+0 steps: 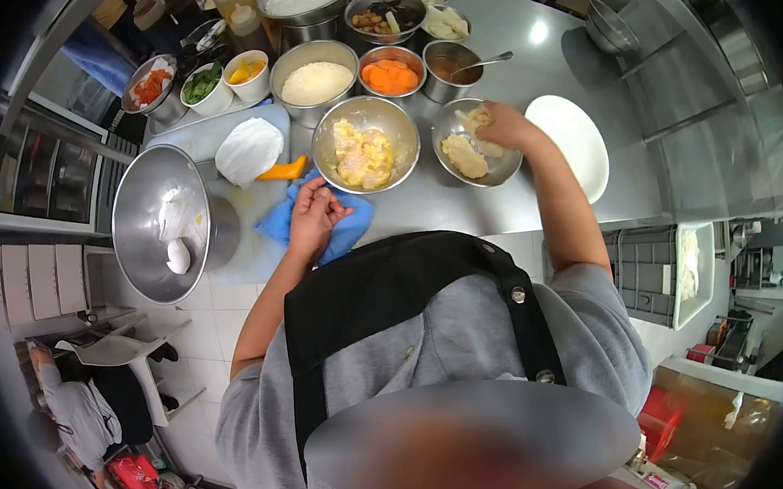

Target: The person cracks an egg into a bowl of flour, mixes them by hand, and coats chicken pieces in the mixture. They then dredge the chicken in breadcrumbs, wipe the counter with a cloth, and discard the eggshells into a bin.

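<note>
My right hand (503,128) reaches into a small metal bowl (514,167) on the right, its fingers closed down on a crumb-coated piece of food. Another breaded piece (465,155) lies at the front of that bowl. My left hand (315,215) rests on a crumpled blue cloth (354,220), fingers curled together with nothing visible in them. Just above it stands a metal mixing bowl (411,154) holding pale pieces in yellow egg mixture (364,155). A white oval plate (574,148) sits right of my right forearm.
Behind the bowls are a pot of breadcrumbs (314,83), sliced carrots (390,77) and a sauce pot with a spoon (452,69). Left are a yellow-handled tool (281,170), a white sheet (250,152) and a large steel bowl (156,169) with eggshell. Another person (83,407) is at far left.
</note>
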A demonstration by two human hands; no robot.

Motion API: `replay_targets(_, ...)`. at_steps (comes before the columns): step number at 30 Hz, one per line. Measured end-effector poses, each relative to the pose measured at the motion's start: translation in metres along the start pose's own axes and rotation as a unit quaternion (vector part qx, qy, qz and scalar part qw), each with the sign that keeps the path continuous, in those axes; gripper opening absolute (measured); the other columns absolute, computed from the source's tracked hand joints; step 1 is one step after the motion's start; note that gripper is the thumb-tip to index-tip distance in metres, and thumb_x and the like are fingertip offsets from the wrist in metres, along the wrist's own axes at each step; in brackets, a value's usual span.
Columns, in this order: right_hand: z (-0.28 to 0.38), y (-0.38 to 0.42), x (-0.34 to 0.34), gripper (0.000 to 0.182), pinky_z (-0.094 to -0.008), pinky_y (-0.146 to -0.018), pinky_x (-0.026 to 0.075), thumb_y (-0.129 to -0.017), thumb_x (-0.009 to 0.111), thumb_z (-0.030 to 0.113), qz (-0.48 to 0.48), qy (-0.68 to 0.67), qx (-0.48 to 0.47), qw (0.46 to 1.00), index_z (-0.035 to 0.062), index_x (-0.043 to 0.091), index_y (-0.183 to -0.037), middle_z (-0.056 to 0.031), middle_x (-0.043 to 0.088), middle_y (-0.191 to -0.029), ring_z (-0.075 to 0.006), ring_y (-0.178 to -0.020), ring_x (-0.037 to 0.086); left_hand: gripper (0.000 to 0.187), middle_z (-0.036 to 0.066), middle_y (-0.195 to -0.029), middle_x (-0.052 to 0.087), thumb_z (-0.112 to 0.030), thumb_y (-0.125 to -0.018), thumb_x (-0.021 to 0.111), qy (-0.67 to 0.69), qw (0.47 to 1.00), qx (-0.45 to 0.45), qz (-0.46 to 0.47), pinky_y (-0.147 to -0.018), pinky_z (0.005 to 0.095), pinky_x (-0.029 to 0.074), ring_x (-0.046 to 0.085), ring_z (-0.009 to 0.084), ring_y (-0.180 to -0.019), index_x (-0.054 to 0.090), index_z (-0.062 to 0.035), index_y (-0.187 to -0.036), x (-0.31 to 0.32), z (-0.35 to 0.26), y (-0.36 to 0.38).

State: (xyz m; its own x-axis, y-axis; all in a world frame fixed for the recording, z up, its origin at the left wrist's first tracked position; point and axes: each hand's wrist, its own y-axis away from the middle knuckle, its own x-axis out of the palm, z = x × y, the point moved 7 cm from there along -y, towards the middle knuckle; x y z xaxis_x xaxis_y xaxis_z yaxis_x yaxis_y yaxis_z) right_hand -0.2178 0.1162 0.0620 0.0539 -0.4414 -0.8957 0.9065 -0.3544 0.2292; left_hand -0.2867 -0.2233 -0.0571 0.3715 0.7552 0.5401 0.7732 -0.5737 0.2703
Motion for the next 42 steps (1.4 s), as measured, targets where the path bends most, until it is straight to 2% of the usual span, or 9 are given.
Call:
replay_targets(8, 0.038, 0.007, 0.002, 0.044, -0.0366, -0.090, 0.041, -0.073, 0.054, 0.008, -0.042, 0.006, 0.011, 0.999, -0.0002, 0.050, -0.117, -0.0202, 0.054, -0.114, -0.0315, -0.106, 0.052, 0.028, 0.003, -0.083, 0.050, -0.025, -0.092, 0.047, 0.040, 0.999, 0.014, -0.031, -0.076, 0.0396, 0.051, 0.053, 0.0126, -0.073, 0.041, -0.0070, -0.113, 0.010, -0.008, 0.002)
replay_targets(12, 0.106, 0.001, 0.009, 0.043, -0.0369, -0.090, 0.042, -0.074, 0.054, 0.008, -0.039, -0.063, -0.162, 0.984, -0.0012, 0.050, -0.116, -0.0206, 0.056, -0.111, -0.0332, -0.104, 0.053, 0.031, 0.004, -0.086, 0.053, -0.013, -0.088, 0.053, -0.005, 0.997, 0.049, -0.057, -0.070, 0.0337, 0.054, 0.055, 0.0115, -0.073, 0.039, -0.0057, -0.115, 0.019, -0.012, -0.004)
replay_targets(15, 0.159, -0.011, 0.043, 0.031, -0.0389, -0.081, 0.045, -0.073, 0.054, 0.006, -0.002, 0.004, -0.239, 0.971, -0.0001, 0.056, -0.104, -0.0209, 0.059, -0.101, -0.0343, -0.095, 0.057, 0.036, 0.005, -0.088, 0.056, -0.007, -0.086, 0.053, -0.013, 0.996, 0.072, -0.053, -0.066, 0.0312, 0.054, 0.058, 0.0128, -0.072, 0.037, -0.0047, -0.118, 0.022, -0.014, -0.009)
replay_targets(21, 0.162, -0.069, 0.123, 0.027, -0.0405, -0.081, 0.047, -0.075, 0.052, 0.004, 0.053, 0.130, -0.155, 0.978, 0.0003, 0.061, -0.100, -0.0192, 0.061, -0.100, -0.0324, -0.094, 0.059, 0.051, 0.007, -0.087, 0.056, -0.001, -0.084, 0.050, 0.010, 0.995, 0.082, -0.055, -0.063, 0.0330, 0.057, 0.060, 0.0161, -0.074, 0.025, -0.0067, -0.128, 0.024, -0.016, -0.008)
replay_targets(30, 0.159, -0.034, 0.121, 0.029, -0.0370, -0.087, 0.044, -0.072, 0.059, 0.008, 0.063, 0.252, -0.263, 0.929, 0.0082, 0.064, -0.101, -0.0161, 0.051, -0.116, -0.0319, -0.108, 0.051, 0.049, 0.005, -0.079, 0.050, 0.002, -0.083, 0.049, 0.006, 0.992, 0.093, -0.083, -0.060, 0.0344, 0.058, 0.058, 0.0148, -0.069, 0.027, -0.0061, -0.127, 0.019, -0.009, -0.009)
replay_targets(33, 0.169, -0.017, 0.105, 0.034, -0.0371, -0.087, 0.044, -0.070, 0.062, 0.014, 0.162, 0.345, -0.301, 0.874, 0.0079, 0.062, -0.103, -0.0157, 0.053, -0.114, -0.0308, -0.107, 0.051, 0.047, 0.006, -0.084, 0.054, 0.001, -0.085, 0.049, -0.016, 0.992, 0.086, -0.086, -0.063, 0.0362, 0.057, 0.059, 0.0163, -0.075, 0.029, -0.0072, -0.126, 0.022, -0.011, -0.008)
replay_targets(36, 0.161, -0.022, 0.095, 0.045, -0.0370, -0.085, 0.045, -0.069, 0.063, 0.019, 0.261, 0.262, -0.254, 0.894, 0.0059, 0.057, -0.112, -0.0161, 0.054, -0.114, -0.0299, -0.103, 0.054, 0.047, 0.006, -0.085, 0.055, -0.001, -0.085, 0.051, -0.015, 0.994, 0.075, -0.077, -0.065, 0.0373, 0.057, 0.060, 0.0166, -0.077, 0.029, -0.0080, -0.127, 0.019, -0.008, -0.010)
replay_targets(39, 0.150, -0.034, 0.081, 0.051, -0.0338, -0.080, 0.048, -0.072, 0.061, 0.017, 0.206, 0.131, -0.301, 0.922, 0.0036, 0.050, -0.119, -0.0144, 0.056, -0.112, -0.0255, -0.096, 0.058, 0.047, 0.006, -0.085, 0.054, -0.005, -0.086, 0.052, -0.002, 0.996, 0.077, -0.053, -0.067, 0.0380, 0.056, 0.058, 0.0161, -0.077, 0.029, -0.0080, -0.127, 0.022, -0.009, -0.011)
replay_targets(42, 0.143, -0.038, 0.070, 0.051, -0.0320, -0.075, 0.050, -0.078, 0.059, 0.018, 0.364, -0.127, -0.232, 0.893, 0.0029, 0.043, -0.124, -0.0112, 0.057, -0.111, -0.0209, -0.094, 0.059, 0.048, 0.005, -0.088, 0.051, -0.009, -0.087, 0.053, 0.010, 0.997, 0.057, -0.049, -0.067, 0.0360, 0.056, 0.055, 0.0138, -0.077, 0.028, -0.0061, -0.127, 0.027, -0.017, -0.005)
